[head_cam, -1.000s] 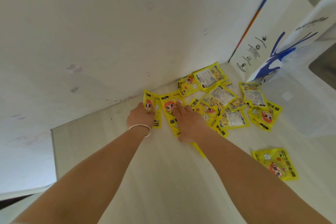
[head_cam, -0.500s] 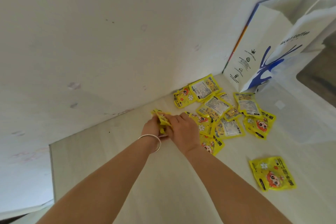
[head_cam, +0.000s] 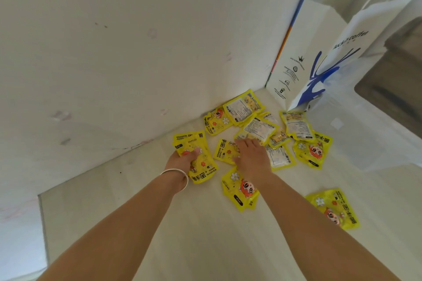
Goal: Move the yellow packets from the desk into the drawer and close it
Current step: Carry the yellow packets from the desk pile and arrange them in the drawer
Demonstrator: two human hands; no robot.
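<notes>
Head view: the left hand (head_cam: 182, 160) curls its fingers (head_cam: 194, 154) round a small stack of yellow packets (head_cam: 196, 158), a bangle (head_cam: 177, 174) on its wrist. The right hand (head_cam: 251, 157) lies flat, fingers straight, pressing a packet (head_cam: 225, 151) on the table (head_cam: 205, 235). More packets (head_cam: 260, 130) lie scattered beyond by the wall (head_cam: 114, 52); one packet (head_cam: 333, 209) lies apart to the right. A white paper bag (head_cam: 303, 57) stands behind the pile.

Left hand (head_cam: 180, 162) grips yellow packets (head_cam: 198, 159); right hand (head_cam: 250, 157) presses another packet (head_cam: 225, 151).
</notes>
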